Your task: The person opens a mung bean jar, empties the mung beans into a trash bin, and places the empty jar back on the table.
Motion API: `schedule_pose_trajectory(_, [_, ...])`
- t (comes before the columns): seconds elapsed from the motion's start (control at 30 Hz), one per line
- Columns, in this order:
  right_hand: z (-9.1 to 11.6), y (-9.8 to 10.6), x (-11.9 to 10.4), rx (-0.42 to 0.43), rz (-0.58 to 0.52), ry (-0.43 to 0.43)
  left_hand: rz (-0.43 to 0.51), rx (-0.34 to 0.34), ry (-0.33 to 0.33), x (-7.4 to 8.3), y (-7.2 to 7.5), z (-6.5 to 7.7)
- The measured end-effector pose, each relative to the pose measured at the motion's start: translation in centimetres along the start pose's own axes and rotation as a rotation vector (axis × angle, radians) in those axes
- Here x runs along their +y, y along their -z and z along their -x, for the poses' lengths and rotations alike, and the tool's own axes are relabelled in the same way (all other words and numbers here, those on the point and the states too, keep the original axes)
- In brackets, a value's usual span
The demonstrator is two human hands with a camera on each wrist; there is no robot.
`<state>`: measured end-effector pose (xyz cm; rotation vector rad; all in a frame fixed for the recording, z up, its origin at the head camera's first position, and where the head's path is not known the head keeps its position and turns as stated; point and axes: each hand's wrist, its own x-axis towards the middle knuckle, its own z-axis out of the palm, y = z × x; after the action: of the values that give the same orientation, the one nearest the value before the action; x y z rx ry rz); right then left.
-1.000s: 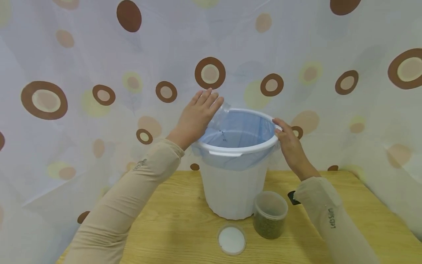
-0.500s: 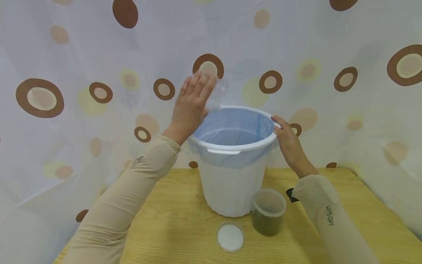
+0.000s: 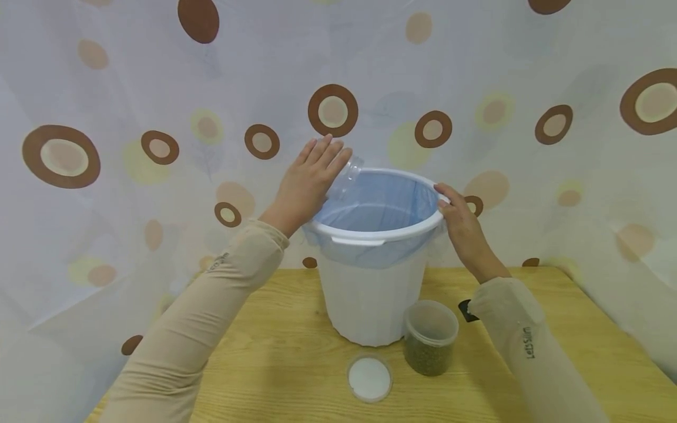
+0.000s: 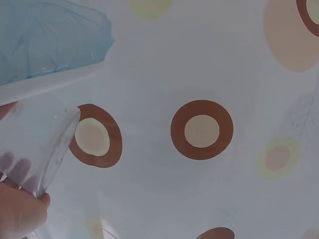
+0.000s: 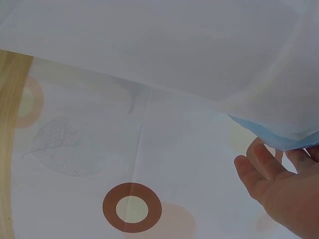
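Note:
My left hand (image 3: 305, 182) grips a clear plastic jar (image 3: 347, 175), tilted over the left side of a white trash bin (image 3: 372, 294). In the left wrist view the see-through jar (image 4: 35, 142) shows fingers behind its wall and a few tiny dark specks near its mouth. A thin blue bag (image 3: 386, 202) lines the bin and folds over its rim. On the right side, my right hand (image 3: 465, 232) holds the bin's rim between thumb and fingers. The right wrist view has that hand (image 5: 284, 194) beside the blue bag edge, with some fingers partly hidden.
A clear tub (image 3: 431, 338) partly filled with dark green bits stands open against the bin's front right. Before it lies a round white lid (image 3: 369, 380) on the wooden table (image 3: 275, 329). A dotted curtain (image 3: 211, 76) hangs behind.
My left hand rose with the jar, then came back down over the bin. Dark specks seen below the jar a second ago no longer show. The right hand stays on the rim.

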<state>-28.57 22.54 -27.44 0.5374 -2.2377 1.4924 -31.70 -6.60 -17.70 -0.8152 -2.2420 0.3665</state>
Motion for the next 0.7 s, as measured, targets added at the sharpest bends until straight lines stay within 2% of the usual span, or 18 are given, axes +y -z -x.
schedule_pose_trajectory(0.13, [-0.14,0.0,0.13,0.002,-0.011,-0.001,0.008,-0.002,-0.002,0.19,-0.08,0.16])
schedule_pose_trajectory(0.3, [-0.23,-0.04,0.31,-0.001,-0.013,-0.002,0.014,0.031,0.011,0.24,-0.27,0.4])
schedule_pose_trajectory(0.7, [-0.03,-0.1,0.05,-0.006,0.008,0.005,0.067,0.113,0.101,0.28,-0.7,0.84])
